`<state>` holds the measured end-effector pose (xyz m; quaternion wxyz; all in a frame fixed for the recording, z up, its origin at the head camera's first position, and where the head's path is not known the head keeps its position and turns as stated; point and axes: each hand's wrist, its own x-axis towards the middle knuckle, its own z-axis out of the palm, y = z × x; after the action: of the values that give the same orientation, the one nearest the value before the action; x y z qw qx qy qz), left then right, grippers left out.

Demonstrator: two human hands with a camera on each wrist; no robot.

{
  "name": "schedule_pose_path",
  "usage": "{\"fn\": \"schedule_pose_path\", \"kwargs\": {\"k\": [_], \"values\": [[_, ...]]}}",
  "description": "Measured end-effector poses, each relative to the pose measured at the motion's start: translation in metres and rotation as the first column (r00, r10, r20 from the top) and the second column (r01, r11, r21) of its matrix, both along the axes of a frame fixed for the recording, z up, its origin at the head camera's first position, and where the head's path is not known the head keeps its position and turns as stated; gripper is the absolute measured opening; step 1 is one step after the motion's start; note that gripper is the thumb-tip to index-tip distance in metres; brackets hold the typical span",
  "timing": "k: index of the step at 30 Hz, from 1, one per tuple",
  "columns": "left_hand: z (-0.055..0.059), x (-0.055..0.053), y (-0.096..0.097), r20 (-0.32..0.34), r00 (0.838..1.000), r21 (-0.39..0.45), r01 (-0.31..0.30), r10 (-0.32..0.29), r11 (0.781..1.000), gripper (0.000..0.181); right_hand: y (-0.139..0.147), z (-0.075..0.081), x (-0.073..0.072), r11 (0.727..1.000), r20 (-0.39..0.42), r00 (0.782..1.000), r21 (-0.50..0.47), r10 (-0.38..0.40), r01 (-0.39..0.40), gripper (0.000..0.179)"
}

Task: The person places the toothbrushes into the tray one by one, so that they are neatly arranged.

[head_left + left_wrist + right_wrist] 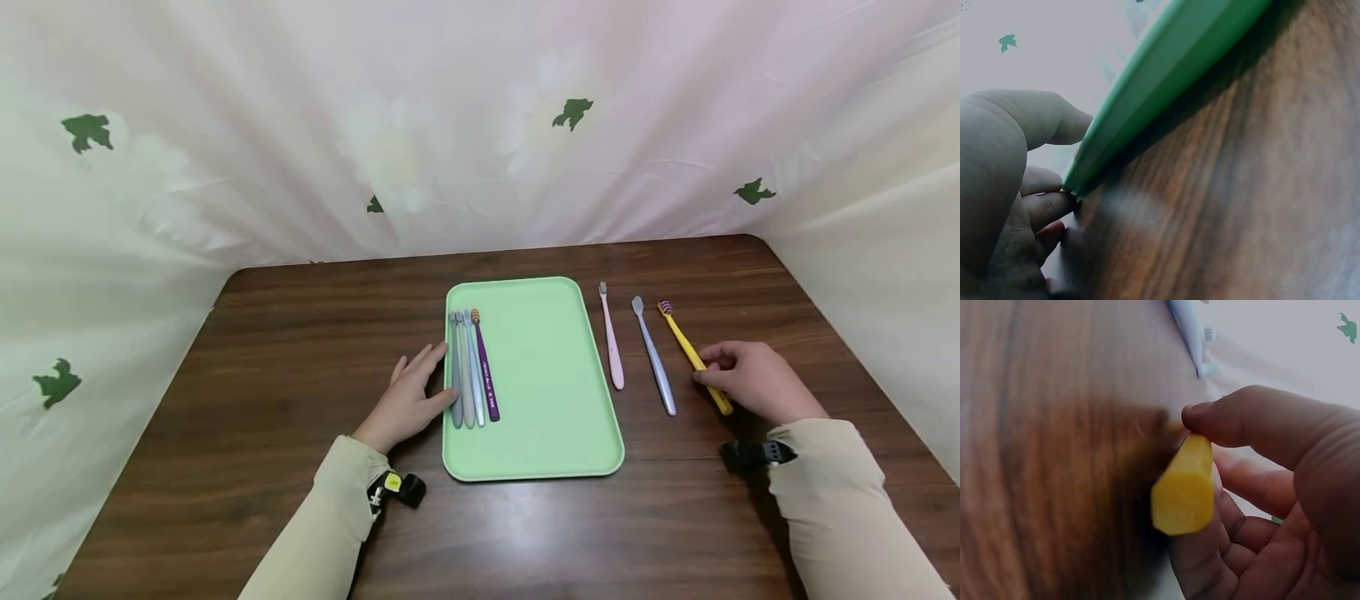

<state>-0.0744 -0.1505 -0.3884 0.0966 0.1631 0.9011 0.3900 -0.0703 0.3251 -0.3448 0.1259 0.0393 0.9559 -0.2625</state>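
Note:
My right hand [750, 379] pinches the handle of a yellow toothbrush [681, 340] at the right of the table. Its thumb and fingers lie on either side of the handle, and the blunt yellow end [1182, 503] faces the right wrist camera. At the left edge of a light green tray [555, 400], my left hand [408, 400] rests with fingers extended. The thumb [1063, 122] touches the rim in the left wrist view. Several toothbrushes lie side by side along the tray's left part, including a purple one [485, 367] and a light blue one [476, 375].
Between tray and right hand lie a pink toothbrush [611, 342] and a blue toothbrush [655, 358], heads pointing away. All stand on a dark wooden table [315, 333]. A pale curtain [450, 125] with green leaf shapes hangs behind and at both sides.

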Motion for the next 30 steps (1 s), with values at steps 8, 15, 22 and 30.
{"fn": "schedule_pose_path", "kwargs": {"k": [8, 15, 22, 30], "values": [[0.004, -0.001, 0.001, -0.002, 1.0, 0.012, 0.001, -0.001, 1.0, 0.074, -0.005, 0.006, 0.001, 1.0, -0.037, 0.999, -0.006, -0.018, 0.018, 0.042], [0.002, 0.0, 0.001, -0.001, 1.0, 0.013, 0.005, -0.005, 1.0, 0.074, -0.016, 0.009, 0.004, 1.0, -0.067, 0.998, -0.024, -0.018, 0.017, 0.042], [0.002, 0.001, 0.001, 0.002, 1.0, 0.011, 0.0, 0.0, 1.0, 0.074, -0.032, 0.015, 0.006, 0.999, -0.081, 0.997, -0.039, -0.008, 0.004, 0.043], [0.002, 0.0, 0.002, 0.006, 1.0, 0.006, -0.001, 0.001, 1.0, 0.074, -0.046, 0.018, 0.009, 0.998, -0.099, 0.995, -0.062, 0.02, -0.026, 0.039]]}}
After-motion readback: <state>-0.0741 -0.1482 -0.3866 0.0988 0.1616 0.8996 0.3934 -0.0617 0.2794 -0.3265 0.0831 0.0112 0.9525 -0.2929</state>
